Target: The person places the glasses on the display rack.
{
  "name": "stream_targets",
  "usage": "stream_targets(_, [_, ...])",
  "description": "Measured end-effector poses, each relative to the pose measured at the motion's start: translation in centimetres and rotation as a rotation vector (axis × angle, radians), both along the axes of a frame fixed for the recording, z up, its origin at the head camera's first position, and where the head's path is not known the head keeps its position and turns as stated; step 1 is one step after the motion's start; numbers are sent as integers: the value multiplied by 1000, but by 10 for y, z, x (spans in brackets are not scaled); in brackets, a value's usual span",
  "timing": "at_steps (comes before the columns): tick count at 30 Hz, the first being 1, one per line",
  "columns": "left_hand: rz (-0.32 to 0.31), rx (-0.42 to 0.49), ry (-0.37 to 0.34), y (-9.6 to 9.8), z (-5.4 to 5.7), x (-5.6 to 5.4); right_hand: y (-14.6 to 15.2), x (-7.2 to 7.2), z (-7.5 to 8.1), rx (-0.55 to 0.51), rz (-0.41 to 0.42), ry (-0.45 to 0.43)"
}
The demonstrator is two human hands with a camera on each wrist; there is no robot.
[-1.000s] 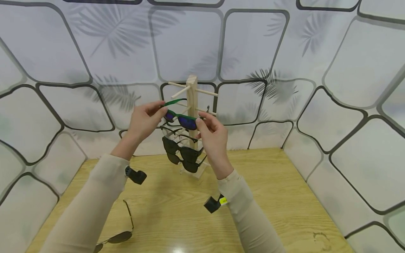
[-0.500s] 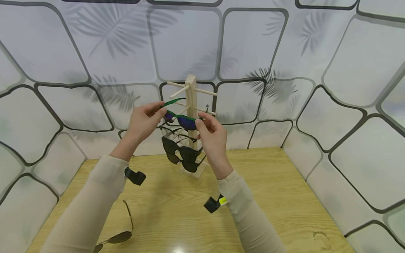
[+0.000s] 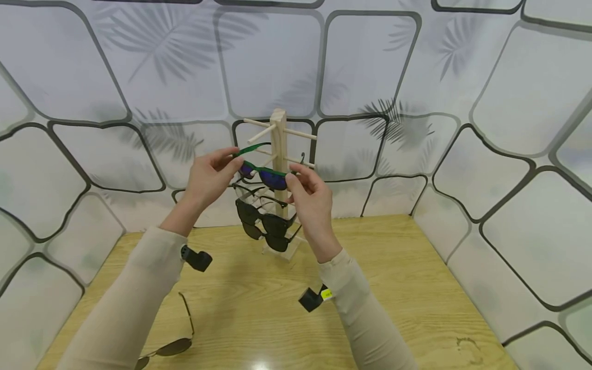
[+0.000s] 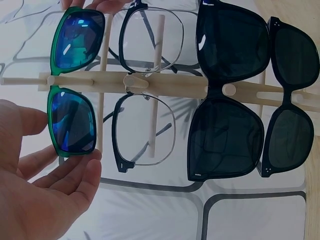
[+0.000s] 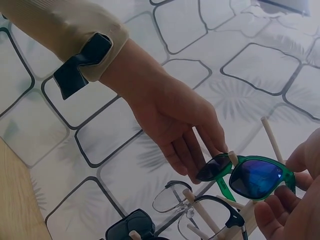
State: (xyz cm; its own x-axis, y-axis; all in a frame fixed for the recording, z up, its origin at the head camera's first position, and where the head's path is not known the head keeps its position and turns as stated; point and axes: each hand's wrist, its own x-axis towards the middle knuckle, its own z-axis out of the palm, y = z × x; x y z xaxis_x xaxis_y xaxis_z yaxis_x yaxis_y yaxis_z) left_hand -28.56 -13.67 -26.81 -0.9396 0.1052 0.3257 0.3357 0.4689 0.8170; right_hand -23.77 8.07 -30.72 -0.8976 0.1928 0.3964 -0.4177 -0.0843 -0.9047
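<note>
On the wooden table [image 3: 393, 288] stands a wooden rack [image 3: 279, 154], its pegs already carrying a clear-lensed pair [image 4: 145, 85] and two dark sunglasses [image 4: 227, 90] lower down. Up at an upper peg, the green sunglasses [image 3: 263, 174] with blue mirror lenses sit between both hands, bridge right at the post. The left hand [image 3: 208, 177] pinches the frame's left corner near the hinge, fingers curled lightly round it; the right hand [image 3: 312, 198] pinches the right corner the same way, thumb and fingertips on the rim. That looks like the sound grip: a thin plastic frame should weigh almost nothing but flex and twist if squeezed, and the mirrored lenses would smudge or scratch, so the outer frame corners are the places to hold. Down at the near left edge, another pair of sunglasses [image 3: 173, 345] lies on the table, well apart from the rack.
</note>
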Motion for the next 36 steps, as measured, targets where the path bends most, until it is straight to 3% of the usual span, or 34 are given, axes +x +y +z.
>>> stream_targets(10, [-4, -5, 23, -6, -5, 9, 7, 5, -4, 67, 1, 6])
stream_targets(19, [15, -79, 24, -34, -19, 42, 12, 23, -11, 154, -17, 45])
stream_targets(26, [23, -185, -25, -59, -49, 66, -7, 43, -29, 169, 94, 66])
stream_targets(36, [31, -254, -109, -103, -103, 99, -40, 51, -82, 316, 256, -97])
